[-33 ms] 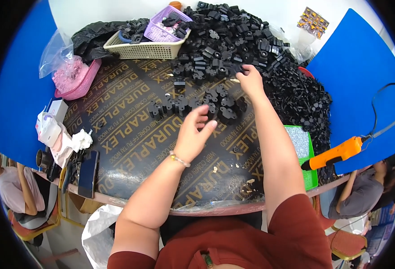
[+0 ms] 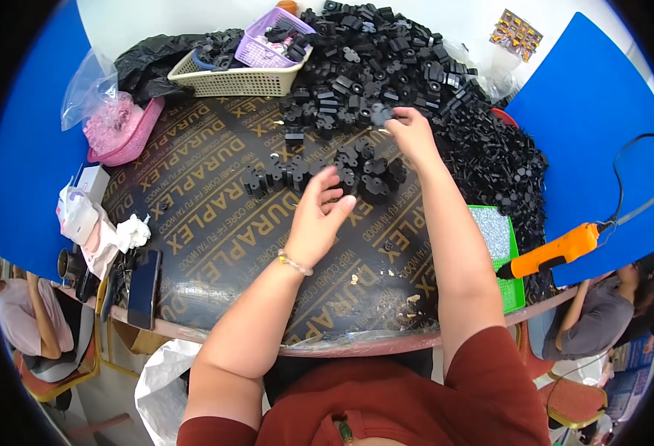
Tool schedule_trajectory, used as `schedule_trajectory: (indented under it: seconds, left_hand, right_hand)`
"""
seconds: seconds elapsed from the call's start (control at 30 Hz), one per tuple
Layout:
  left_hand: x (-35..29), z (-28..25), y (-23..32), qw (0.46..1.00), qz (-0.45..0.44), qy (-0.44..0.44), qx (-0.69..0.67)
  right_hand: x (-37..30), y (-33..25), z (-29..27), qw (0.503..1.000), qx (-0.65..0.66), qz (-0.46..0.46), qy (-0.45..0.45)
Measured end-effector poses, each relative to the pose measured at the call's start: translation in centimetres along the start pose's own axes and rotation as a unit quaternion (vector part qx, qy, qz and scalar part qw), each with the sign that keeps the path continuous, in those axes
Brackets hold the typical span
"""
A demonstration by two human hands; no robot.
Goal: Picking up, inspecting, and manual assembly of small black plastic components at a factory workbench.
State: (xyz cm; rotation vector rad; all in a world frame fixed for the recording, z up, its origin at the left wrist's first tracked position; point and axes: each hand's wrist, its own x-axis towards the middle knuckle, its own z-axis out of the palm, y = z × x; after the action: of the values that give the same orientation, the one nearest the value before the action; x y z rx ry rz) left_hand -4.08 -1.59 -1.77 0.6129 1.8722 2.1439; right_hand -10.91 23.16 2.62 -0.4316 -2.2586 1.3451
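At the near edge of a big heap of black plastic parts (image 2: 364, 63), my right hand (image 2: 414, 137) has its thumb and fingers closed on a small black plastic part (image 2: 381, 114), whose outline is blurred. My left hand (image 2: 319, 212) is open, fingers curved and apart, with nothing in it. It hovers just on the near side of a group of black plastic parts (image 2: 293, 172) standing close together on the table (image 2: 223, 245). Other such parts lie beyond its fingertips, between the two hands.
At the right are a pile of smaller black pieces (image 2: 502, 163), a green tray (image 2: 516, 293) of small silvery pieces and an orange electric screwdriver (image 2: 557, 251). Cream (image 2: 238, 83), purple (image 2: 267, 56) and pink (image 2: 130, 141) baskets stand far left; a phone (image 2: 145, 290) lies near left.
My right hand has shifted slightly left, and the part at its fingertips now shows more plainly. My left hand has barely moved and stays open.
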Motion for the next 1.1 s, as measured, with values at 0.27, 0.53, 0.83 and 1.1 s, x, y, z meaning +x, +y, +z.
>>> schedule_trajectory:
  seconds: [0.27,0.53,0.83,1.1]
  left_hand:
    - [-0.6,1.5,2.4,0.922,-0.123,-0.039,-0.364]
    - [-1.4,1.7,2.3,0.934,-0.165,-0.081,-0.306]
    - [-0.7,1.4,2.0,0.928,-0.145,-0.123,-0.32]
    - [-0.7,1.7,0.9,0.979,-0.031,-0.076,-0.186]
  right_hand:
    - [-11.1,-3.8,-8.6,0.991,-0.099,-0.032,-0.087]
    - [-14.3,1.2,-9.3,0.887,-0.438,0.039,-0.138]
    - [-14.4,-0.3,-6.8,0.986,0.158,-0.029,-0.04]
    - [-16.9,-2.6,-3.7,0.875,0.452,0.109,-0.138]
